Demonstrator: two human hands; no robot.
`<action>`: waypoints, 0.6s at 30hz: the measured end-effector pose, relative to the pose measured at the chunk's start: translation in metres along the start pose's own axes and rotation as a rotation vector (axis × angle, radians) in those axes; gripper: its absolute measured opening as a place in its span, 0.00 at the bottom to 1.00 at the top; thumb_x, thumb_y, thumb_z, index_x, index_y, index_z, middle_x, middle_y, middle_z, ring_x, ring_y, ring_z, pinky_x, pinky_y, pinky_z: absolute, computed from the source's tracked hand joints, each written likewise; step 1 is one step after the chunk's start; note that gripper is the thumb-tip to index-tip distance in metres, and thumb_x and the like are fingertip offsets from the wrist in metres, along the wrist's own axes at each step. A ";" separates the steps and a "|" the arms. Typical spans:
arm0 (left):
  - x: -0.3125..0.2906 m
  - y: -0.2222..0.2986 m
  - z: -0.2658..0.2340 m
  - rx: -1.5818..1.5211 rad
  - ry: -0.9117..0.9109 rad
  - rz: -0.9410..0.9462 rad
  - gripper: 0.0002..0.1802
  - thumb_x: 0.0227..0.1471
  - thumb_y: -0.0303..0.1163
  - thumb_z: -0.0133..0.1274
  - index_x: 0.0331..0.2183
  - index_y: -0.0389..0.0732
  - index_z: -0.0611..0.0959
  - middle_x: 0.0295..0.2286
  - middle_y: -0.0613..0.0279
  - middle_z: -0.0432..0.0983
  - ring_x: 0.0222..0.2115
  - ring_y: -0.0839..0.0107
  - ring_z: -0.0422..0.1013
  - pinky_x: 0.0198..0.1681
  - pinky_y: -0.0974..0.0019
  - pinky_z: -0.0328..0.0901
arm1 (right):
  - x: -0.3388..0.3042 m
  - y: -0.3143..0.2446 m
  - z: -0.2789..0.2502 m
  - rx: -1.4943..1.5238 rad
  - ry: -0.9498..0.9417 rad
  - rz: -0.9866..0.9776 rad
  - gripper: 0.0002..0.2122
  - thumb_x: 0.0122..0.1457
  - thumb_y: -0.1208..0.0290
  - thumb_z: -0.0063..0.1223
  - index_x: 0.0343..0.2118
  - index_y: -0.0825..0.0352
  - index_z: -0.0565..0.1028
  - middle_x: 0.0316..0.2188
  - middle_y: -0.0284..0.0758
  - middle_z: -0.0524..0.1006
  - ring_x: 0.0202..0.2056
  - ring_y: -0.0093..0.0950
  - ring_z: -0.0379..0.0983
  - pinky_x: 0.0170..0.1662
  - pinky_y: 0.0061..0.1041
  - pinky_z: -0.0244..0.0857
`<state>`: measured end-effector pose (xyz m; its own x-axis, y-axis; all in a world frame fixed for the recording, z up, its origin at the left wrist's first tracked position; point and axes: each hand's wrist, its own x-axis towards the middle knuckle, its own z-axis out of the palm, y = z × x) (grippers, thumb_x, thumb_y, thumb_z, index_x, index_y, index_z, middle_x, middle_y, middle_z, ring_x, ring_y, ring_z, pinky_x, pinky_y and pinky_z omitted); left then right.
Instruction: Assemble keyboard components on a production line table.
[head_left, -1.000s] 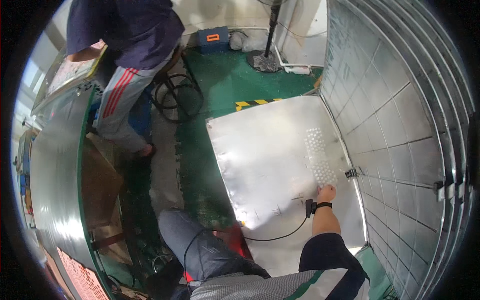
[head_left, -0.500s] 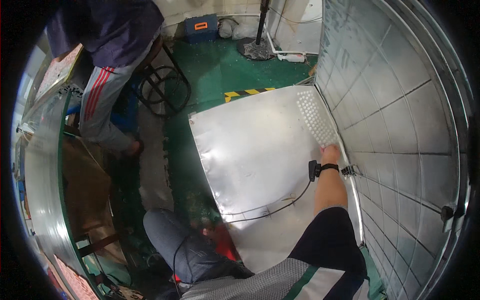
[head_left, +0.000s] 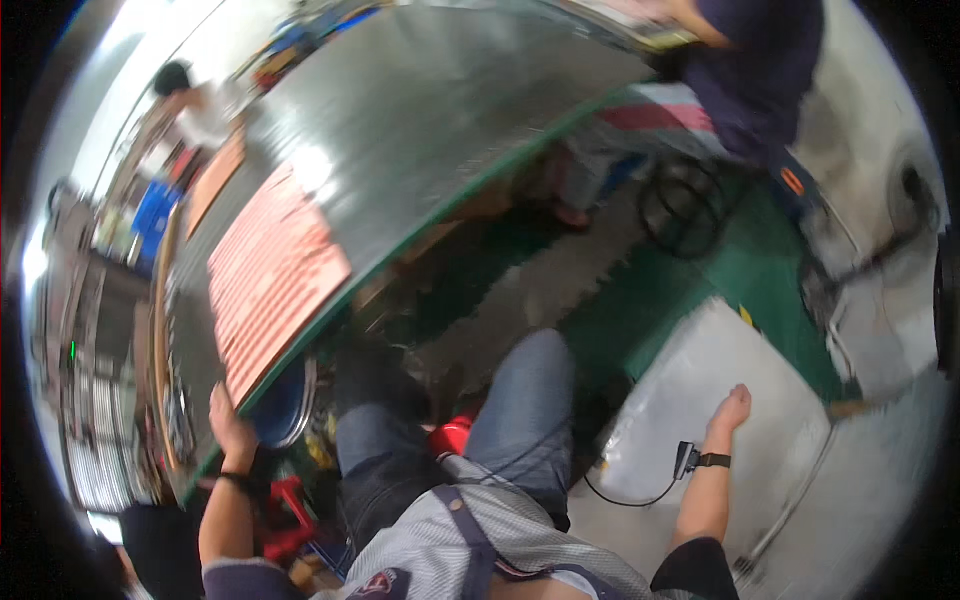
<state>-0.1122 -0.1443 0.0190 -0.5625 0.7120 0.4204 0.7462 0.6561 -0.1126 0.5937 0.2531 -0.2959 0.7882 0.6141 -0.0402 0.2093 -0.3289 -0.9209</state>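
On the left, my left hand (head_left: 232, 425) is at the near edge of the table, beside the lower corner of a pink ribbed sheet (head_left: 280, 280). Its fingers are smeared by motion, so whether they grip the sheet is unclear. Off to the right, my right hand (head_left: 735, 407) is closed in a fist in front of a pale, shiny flat panel (head_left: 665, 400). Nothing shows in that fist. A dark strap with a small black box (head_left: 686, 460) and a cable is on the right wrist.
A long dark-topped table (head_left: 430, 100) with a green edge runs across the view. A person in dark clothing (head_left: 755, 80) is at its far side; another person (head_left: 195, 105) is at the far left. A dark round-based stool (head_left: 685, 205) stands on the green floor.
The view has swung left toward the table, and my left hand has come into sight. My right hand is away from the strip of white dots, which no longer shows.
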 end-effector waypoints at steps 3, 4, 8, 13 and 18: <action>-0.011 -0.003 0.003 0.056 0.091 -0.063 0.33 0.34 0.12 0.44 0.48 0.29 0.69 0.48 0.38 0.67 0.51 0.43 0.62 0.54 0.54 0.57 | -0.089 -0.113 0.085 0.259 -0.559 -0.084 0.11 0.61 0.71 0.40 0.39 0.71 0.75 0.36 0.36 0.77 0.38 0.28 0.74 0.42 0.26 0.67; -0.013 0.004 0.004 0.073 0.088 -0.087 0.33 0.33 0.13 0.45 0.48 0.28 0.69 0.48 0.38 0.66 0.51 0.44 0.62 0.55 0.54 0.57 | -0.122 -0.151 0.099 0.275 -0.708 -0.177 0.11 0.61 0.71 0.41 0.38 0.70 0.75 0.35 0.35 0.77 0.38 0.27 0.74 0.42 0.25 0.67; -0.015 0.010 0.012 0.127 0.061 -0.103 0.37 0.28 0.15 0.51 0.49 0.25 0.68 0.49 0.38 0.66 0.52 0.44 0.61 0.56 0.52 0.55 | -0.239 -0.271 0.110 0.280 -1.056 -0.700 0.08 0.61 0.73 0.45 0.33 0.72 0.76 0.31 0.38 0.78 0.34 0.27 0.74 0.39 0.26 0.67; -0.022 0.011 0.011 0.088 0.141 -0.097 0.36 0.26 0.17 0.52 0.47 0.23 0.70 0.48 0.36 0.66 0.52 0.44 0.62 0.54 0.51 0.56 | -0.349 -0.371 0.101 0.475 -1.201 -1.348 0.03 0.53 0.80 0.50 0.30 0.71 0.74 0.32 0.42 0.77 0.35 0.38 0.73 0.40 0.31 0.67; -0.022 0.015 0.007 0.041 0.145 -0.108 0.36 0.28 0.21 0.53 0.47 0.25 0.69 0.48 0.36 0.67 0.52 0.45 0.62 0.54 0.48 0.56 | -0.408 -0.416 0.127 0.545 -1.293 -1.336 0.03 0.53 0.79 0.50 0.29 0.72 0.75 0.32 0.43 0.77 0.35 0.37 0.74 0.40 0.29 0.67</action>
<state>-0.0912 -0.1480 0.0014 -0.5792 0.5952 0.5570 0.6674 0.7386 -0.0952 0.1120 0.2305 0.0549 -0.5939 0.3990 0.6986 -0.1561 0.7947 -0.5866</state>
